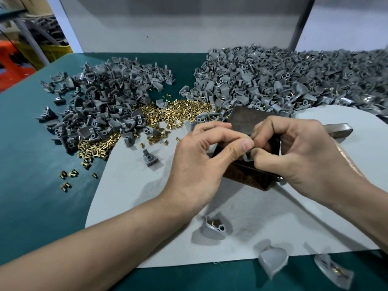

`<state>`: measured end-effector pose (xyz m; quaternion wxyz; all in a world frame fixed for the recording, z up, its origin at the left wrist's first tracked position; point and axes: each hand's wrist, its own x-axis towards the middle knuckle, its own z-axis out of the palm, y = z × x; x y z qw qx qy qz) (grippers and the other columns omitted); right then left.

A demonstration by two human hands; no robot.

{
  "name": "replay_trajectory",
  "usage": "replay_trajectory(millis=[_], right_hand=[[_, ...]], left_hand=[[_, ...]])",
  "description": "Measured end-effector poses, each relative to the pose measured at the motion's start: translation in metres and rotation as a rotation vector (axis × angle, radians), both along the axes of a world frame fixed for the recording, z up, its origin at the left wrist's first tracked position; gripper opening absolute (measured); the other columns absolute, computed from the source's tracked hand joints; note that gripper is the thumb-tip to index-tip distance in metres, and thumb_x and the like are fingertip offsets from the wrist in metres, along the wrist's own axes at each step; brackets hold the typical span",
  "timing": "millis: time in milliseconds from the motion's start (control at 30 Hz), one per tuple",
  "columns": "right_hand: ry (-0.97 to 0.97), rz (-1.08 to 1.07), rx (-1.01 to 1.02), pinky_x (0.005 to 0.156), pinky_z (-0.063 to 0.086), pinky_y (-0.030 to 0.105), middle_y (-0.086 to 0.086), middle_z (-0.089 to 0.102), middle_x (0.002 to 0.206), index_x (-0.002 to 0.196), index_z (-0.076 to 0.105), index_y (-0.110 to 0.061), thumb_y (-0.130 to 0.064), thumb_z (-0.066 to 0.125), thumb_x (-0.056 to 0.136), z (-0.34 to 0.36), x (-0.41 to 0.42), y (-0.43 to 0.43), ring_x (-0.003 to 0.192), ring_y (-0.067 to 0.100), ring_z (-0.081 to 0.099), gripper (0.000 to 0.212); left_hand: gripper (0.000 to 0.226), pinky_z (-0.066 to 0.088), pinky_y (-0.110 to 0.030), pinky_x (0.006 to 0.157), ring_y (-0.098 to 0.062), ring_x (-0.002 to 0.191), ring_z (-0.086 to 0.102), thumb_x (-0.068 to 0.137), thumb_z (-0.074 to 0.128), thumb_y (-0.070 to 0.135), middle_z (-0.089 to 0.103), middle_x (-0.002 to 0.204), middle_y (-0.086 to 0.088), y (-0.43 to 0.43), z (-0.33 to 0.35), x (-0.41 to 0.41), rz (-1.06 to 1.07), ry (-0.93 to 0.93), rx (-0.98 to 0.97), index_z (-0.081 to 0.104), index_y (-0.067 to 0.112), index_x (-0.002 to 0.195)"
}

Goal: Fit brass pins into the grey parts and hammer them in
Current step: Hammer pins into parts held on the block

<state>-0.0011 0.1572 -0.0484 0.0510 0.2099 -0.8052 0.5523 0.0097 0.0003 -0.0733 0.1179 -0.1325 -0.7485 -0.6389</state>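
Pinches one small grey part (248, 156) with the left hand (201, 160) and the right hand (294, 152) together, thumbs and fingertips curled in tight on it. Hides most of that part behind the fingers, so cannot tell if a pin sits in it. Holds it just over a dark metal block (245, 120); touching or not, hard to say. Covers the middle of the block with both hands. Half hides a grey metal bar (340, 129) behind the right hand, with only the far end in sight; cannot tell what tool.

Under the block and the hands, a pale grey mat (147, 206) on a green table cover (31, 154). Past the hands, a pile of brass pins (178, 110), partly buried under grey parts at the edges. Left of the pins, a smaller heap of grey parts (100, 97). Right of the pins, a bigger heap of grey parts (283, 80), blurry far out and cut off at the picture's edge. A few stray pins (67, 175) on the green cover.

Alone on the mat, a loose grey part (150, 159) left of the hands. Nearer, a grey part with a pin (214, 227) in it. At the mat's near edge, two blurry parts (273, 259), one with something brass in it, too smeared to make out
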Motion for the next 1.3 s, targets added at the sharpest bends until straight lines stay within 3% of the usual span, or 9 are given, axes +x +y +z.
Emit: replay_trajectory(millis=[133,233,367,533,700,833,933,1133,1300], right_hand=[[-0.024,0.030,0.032,0.056,0.044,0.045,0.026,0.061,0.077,0.065,0.062,-0.012,0.004,0.074,0.073,0.005,-0.002,0.004,0.063,0.032,0.052,0.022],[-0.052,0.036,0.016,0.070,0.047,0.045,0.022,0.064,0.081,0.066,0.067,-0.014,-0.007,0.074,0.071,0.010,-0.004,0.008,0.073,0.039,0.057,0.011],[-0.056,0.019,0.038,0.085,0.051,0.041,0.013,0.070,0.088,0.077,0.073,-0.019,0.000,0.070,0.078,0.014,-0.005,0.017,0.088,0.035,0.063,0.020],[-0.020,-0.114,0.016,0.065,0.050,0.014,0.005,0.073,0.081,0.080,0.075,-0.018,0.001,0.064,0.083,0.020,0.006,0.033,0.069,0.007,0.064,0.023],[0.008,-0.358,0.132,0.071,0.051,0.030,0.000,0.073,0.077,0.078,0.075,-0.024,-0.006,0.065,0.084,0.021,0.013,0.068,0.071,0.020,0.065,0.021],[0.049,-0.267,0.184,0.051,0.042,0.009,-0.008,0.068,0.066,0.089,0.074,-0.019,-0.022,0.068,0.079,0.018,0.031,0.050,0.051,0.004,0.057,0.012],[0.158,-0.180,0.270,0.068,0.050,0.018,-0.004,0.066,0.079,0.095,0.072,-0.022,-0.021,0.071,0.076,0.021,0.031,0.026,0.072,0.011,0.063,0.019],[0.217,-0.166,0.434,0.071,0.052,0.039,0.001,0.063,0.076,0.080,0.073,-0.011,-0.007,0.075,0.077,0.020,0.017,0.011,0.070,0.015,0.061,0.005],[0.162,-0.096,0.359,0.066,0.052,0.036,0.002,0.063,0.078,0.077,0.063,-0.018,-0.005,0.069,0.081,0.020,0.016,0.009,0.069,0.012,0.060,0.014]], left_hand=[[0.004,0.039,-0.005,0.085,0.002,0.105,0.057,0.070,0.072,0.033,0.072,0.091,0.007,0.001,0.002,0.000,0.018,-0.049,0.045,0.074,0.033,0.073],[0.003,0.040,-0.003,0.081,0.005,0.102,0.058,0.073,0.074,0.029,0.072,0.093,0.008,0.000,0.003,0.000,0.017,-0.078,0.060,0.075,0.031,0.075],[0.011,0.045,-0.013,0.089,0.002,0.103,0.059,0.078,0.074,0.026,0.070,0.101,0.008,-0.001,0.002,0.000,-0.033,-0.119,0.084,0.077,0.030,0.088],[0.014,0.052,-0.028,0.090,-0.007,0.095,0.067,0.084,0.072,0.017,0.071,0.102,0.000,0.000,0.000,0.002,-0.090,-0.160,0.115,0.074,0.029,0.089],[0.012,0.051,-0.020,0.084,-0.003,0.091,0.067,0.085,0.071,0.017,0.072,0.096,0.003,0.000,0.000,0.004,-0.115,-0.143,0.097,0.070,0.029,0.086],[0.013,0.044,-0.024,0.090,-0.004,0.100,0.059,0.083,0.072,0.021,0.066,0.102,0.004,0.000,0.000,0.003,-0.069,-0.095,0.003,0.070,0.034,0.083],[0.013,0.038,-0.015,0.089,-0.005,0.103,0.053,0.082,0.073,0.017,0.065,0.095,0.010,0.002,0.001,0.004,-0.046,-0.047,-0.031,0.070,0.030,0.080],[0.012,0.031,-0.002,0.079,0.001,0.102,0.048,0.080,0.074,0.018,0.064,0.090,0.012,0.002,0.002,0.004,-0.027,-0.033,-0.055,0.069,0.028,0.077],[0.005,0.045,-0.023,0.087,-0.006,0.098,0.059,0.085,0.069,0.022,0.065,0.098,0.002,0.001,0.002,0.004,-0.051,-0.060,-0.013,0.067,0.027,0.083]])
